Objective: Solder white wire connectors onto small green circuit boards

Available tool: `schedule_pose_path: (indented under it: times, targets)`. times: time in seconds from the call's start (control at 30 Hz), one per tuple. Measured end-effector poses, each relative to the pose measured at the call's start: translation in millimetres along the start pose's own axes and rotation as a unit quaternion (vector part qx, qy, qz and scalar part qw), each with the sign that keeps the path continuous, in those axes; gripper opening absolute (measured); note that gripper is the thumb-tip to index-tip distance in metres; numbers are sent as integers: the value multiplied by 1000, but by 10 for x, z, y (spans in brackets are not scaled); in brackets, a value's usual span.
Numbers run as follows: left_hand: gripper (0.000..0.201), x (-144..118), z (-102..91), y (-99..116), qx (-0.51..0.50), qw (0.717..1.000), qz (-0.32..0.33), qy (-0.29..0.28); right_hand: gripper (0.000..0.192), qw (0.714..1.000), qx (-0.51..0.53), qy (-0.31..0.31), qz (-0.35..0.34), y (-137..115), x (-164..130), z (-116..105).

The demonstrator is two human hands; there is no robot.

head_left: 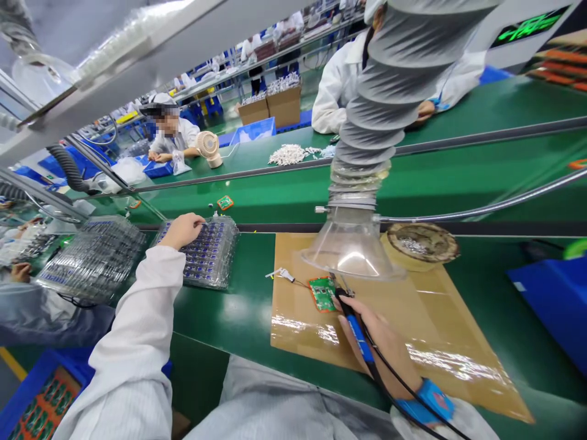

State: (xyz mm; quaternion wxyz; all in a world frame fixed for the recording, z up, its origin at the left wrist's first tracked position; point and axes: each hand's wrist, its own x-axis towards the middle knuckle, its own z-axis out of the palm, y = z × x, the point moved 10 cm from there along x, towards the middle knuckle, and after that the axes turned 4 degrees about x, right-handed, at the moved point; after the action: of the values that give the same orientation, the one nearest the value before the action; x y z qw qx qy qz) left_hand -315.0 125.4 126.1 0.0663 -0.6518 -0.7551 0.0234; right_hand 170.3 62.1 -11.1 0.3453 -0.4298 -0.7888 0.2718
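Two hands work apart on the green counter [238, 318]: the left hand [182, 230] stretches far forward, fingers curled down onto a clear blister tray [208, 256] of small blue parts, seemingly picking one, though whether it grips anything I cannot tell. The right hand [380, 342] is closed pen-fashion around a blue soldering iron [353, 324], tip angled toward the green circuit board [322, 293] just ahead of it. That board lies on a taped cardboard mat [435, 342], directly under the clear fume hood [351, 247], so smoke is drawn off.

Small desk fan [208, 147], cardboard boxes [277, 107], pile of white parts [287, 154], blue bin [557, 302]
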Motion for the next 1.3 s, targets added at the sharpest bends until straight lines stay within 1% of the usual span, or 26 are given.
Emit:
schedule_pose_path:
  times: [0.1,0.2,0.27,0.33,0.37,0.4,0.43,0.47,0.5,0.53,0.57,0.6,0.63,0.67,0.7,0.73,0.77,0.8,0.83,0.9,1.0,1.07,1.2,1.27,1.3]
  targets:
    - [31,69,-27,126,-1,1000,12,25,37,1000,11,-5,13,30,-4,20]
    - [24,180,-30,222,-12,999,3,45,37,999,25,-2,19,26,-1,11]
    - [18,232,-39,242,-37,998,-15,52,38,999,34,-5,22,8,5,4]
    - [15,212,-121,206,-96,990,-59,81,38,999,42,-8,27,-7,14,-5]
    - [15,159,-187,176,-144,979,-92,107,38,998,49,-8,27,-16,18,-12]
    - [17,71,-258,160,-207,960,-125,139,38,998,57,-5,26,-26,21,-23]
    - [20,-45,-316,182,-283,932,-150,170,37,998,65,1,22,-39,23,-41]
    - [24,-179,-346,259,-366,896,-165,192,36,997,74,10,18,-51,23,-64]
    - [28,-311,-344,417,-452,855,-159,198,36,996,82,19,15,-61,21,-88]
    - [29,-431,-299,666,-537,814,-135,176,35,995,90,27,15,-68,19,-110]
    - [30,-550,-199,980,-605,778,-115,125,34,994,98,33,18,-73,15,-128]
    - [31,-678,-37,1349,-656,746,-105,46,33,993,106,37,25,-76,10,-142]
    - [33,-828,170,1764,-687,718,-97,-56,33,992,117,37,34,-84,5,-145]
    - [37,-999,369,2175,-706,686,-88,-152,32,990,131,34,42,-100,1,-144]
    - [41,-1166,534,2542,-716,656,-76,-228,32,988,146,33,49,-122,-4,-144]
    - [45,-1308,663,2853,-717,634,-59,-285,32,985,161,35,55,-152,-9,-147]
    - [48,-1411,763,3085,-719,617,-49,-317,31,982,177,39,60,-185,-14,-153]
    - [52,-1477,834,3249,-721,607,-42,-331,29,978,194,47,65,-219,-20,-165]
    - [53,-1511,882,3353,-725,603,-38,-332,28,973,211,57,71,-247,-26,-177]
    - [52,-1527,918,3433,-737,600,-40,-310,26,960,254,68,92,-285,-36,-175]
    - [53,-1545,898,3439,-751,594,-38,-286,26,931,333,66,136,-293,-44,-121]
    - [55,-1563,867,3432,-752,597,-29,-277,28,910,376,66,164,-280,-42,-96]
    - [51,-1569,816,3389,-731,635,-18,-249,29,876,439,45,192,-295,-6,-57]
    - [45,-1560,802,3365,-708,663,-17,-241,28,873,445,44,196,-307,12,-67]
    - [40,-1554,794,3353,-696,678,-16,-238,28,875,439,55,196,-306,18,-91]
